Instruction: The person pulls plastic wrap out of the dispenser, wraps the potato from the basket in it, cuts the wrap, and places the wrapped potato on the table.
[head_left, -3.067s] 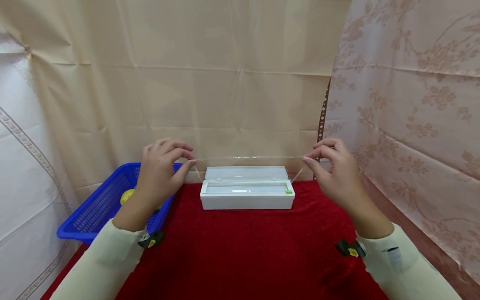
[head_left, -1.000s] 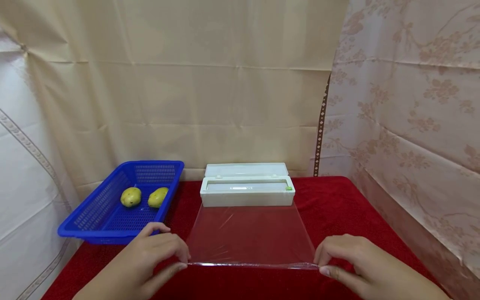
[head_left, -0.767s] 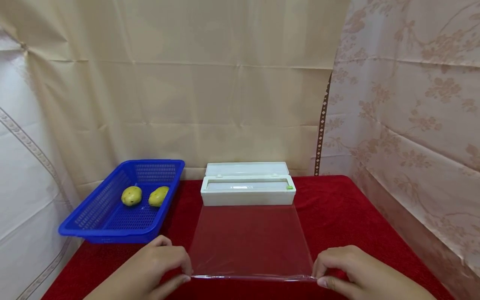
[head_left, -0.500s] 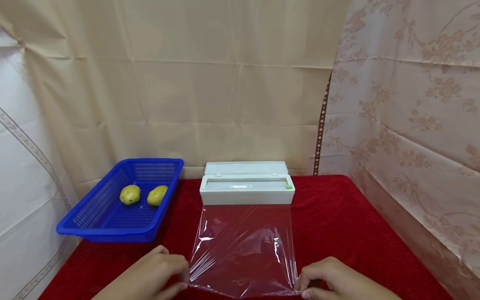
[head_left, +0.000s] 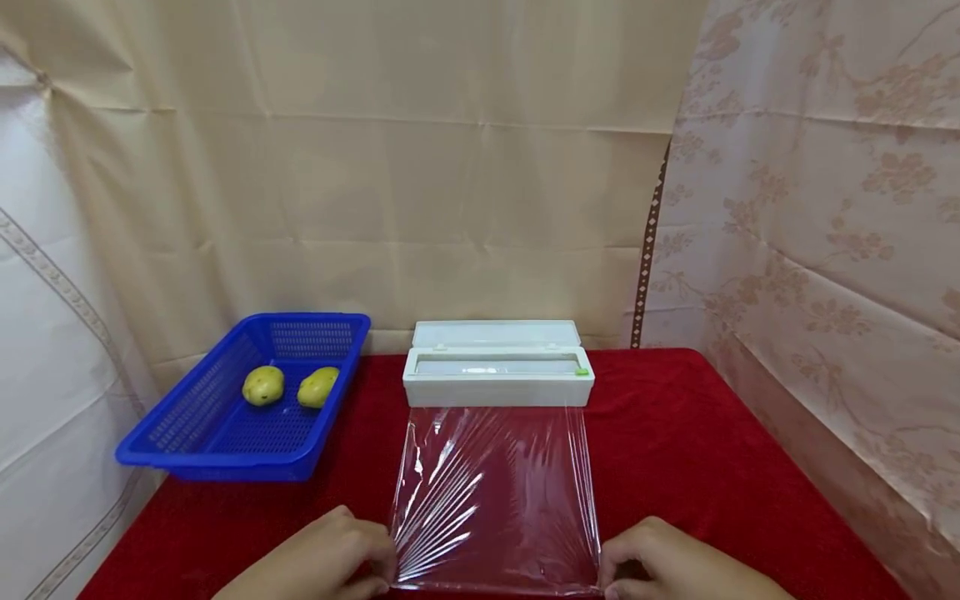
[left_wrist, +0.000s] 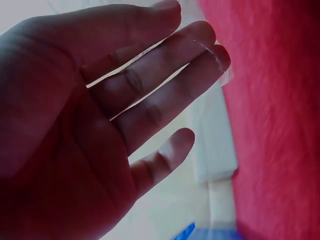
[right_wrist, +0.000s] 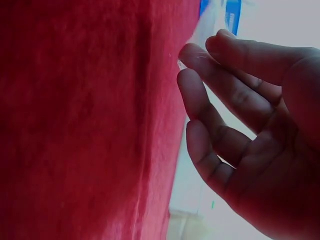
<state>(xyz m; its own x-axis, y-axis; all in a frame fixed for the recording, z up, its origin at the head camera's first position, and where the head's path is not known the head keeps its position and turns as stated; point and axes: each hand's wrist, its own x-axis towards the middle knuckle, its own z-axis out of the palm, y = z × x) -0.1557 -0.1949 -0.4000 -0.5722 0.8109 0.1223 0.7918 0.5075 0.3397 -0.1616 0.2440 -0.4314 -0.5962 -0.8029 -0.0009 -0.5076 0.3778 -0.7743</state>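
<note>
Head view: both hands (head_left: 322,557) (head_left: 671,560) pinch plain clear film (head_left: 495,500).

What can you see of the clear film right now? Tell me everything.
The clear film is a thin, glossy, see-through sheet that looks like plastic. It runs from the front of the white box toward the person, above the red cloth. Bright creases fan from its near left corner, with finer ones along the right edge. The left hand and right hand pinch its near corners. Whether it touches the cloth is unclear.
</note>
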